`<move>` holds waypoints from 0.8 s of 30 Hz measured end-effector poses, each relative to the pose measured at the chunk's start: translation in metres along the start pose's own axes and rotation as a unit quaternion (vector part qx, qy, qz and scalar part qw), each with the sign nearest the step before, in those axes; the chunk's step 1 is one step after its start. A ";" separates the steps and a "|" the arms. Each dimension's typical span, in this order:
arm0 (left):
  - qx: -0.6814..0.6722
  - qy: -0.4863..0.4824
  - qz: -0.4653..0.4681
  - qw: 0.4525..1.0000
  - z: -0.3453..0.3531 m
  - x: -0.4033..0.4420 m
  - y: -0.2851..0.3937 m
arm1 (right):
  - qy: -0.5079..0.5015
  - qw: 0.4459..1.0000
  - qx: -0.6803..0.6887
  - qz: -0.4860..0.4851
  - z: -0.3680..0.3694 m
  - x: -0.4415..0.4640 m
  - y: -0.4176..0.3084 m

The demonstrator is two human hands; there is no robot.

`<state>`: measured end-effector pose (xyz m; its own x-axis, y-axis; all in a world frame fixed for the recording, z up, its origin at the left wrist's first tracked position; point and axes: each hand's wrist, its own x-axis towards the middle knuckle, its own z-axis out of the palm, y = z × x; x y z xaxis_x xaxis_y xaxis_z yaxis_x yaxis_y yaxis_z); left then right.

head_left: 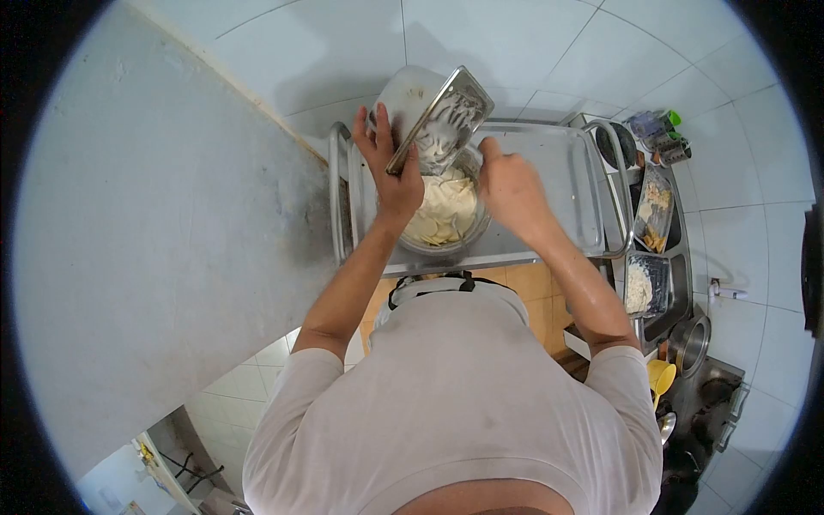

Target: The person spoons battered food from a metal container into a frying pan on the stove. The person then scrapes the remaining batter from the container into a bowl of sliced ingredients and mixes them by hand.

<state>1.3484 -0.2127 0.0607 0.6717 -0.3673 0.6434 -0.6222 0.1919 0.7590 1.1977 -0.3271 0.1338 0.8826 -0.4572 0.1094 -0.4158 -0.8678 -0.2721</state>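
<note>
My left hand (390, 176) grips a rectangular steel pan (468, 99) by its side, fingers spread along its outside. The pan is tilted over a round bowl (433, 250), and its inside is smeared with a white, creamy coating. Pale yellow slices (446, 206) fill the bowl, partly covered with creamy stuff. My right hand (513, 187) is closed beside the pan's lower end at the bowl's right rim, slightly blurred. Whatever it holds, if anything, is hidden by the fingers.
The bowl stands on a steel cart (549, 172) with raised tube handles against a tiled wall. To the right are a container of food pieces (655, 210), a tray of white food (639, 287), a metal pot (689, 343) and a yellow ladle (660, 376). A grey panel (172, 232) bounds the left.
</note>
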 end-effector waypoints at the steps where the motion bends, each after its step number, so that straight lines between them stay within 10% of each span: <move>1: 0.005 0.000 -0.001 1.000 0.000 0.000 0.002 | 0.025 1.000 -0.010 0.013 -0.007 0.003 -0.001; 24: 0.029 -0.012 -0.015 0.999 0.005 -0.003 0.013 | 0.002 0.995 -0.048 -0.090 0.005 0.008 0.003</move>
<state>1.3364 -0.2135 0.0679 0.6811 -0.3941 0.6171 -0.6245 0.1273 0.7706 1.2049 -0.3322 0.1294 0.9443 -0.2923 0.1513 -0.2693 -0.9505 -0.1552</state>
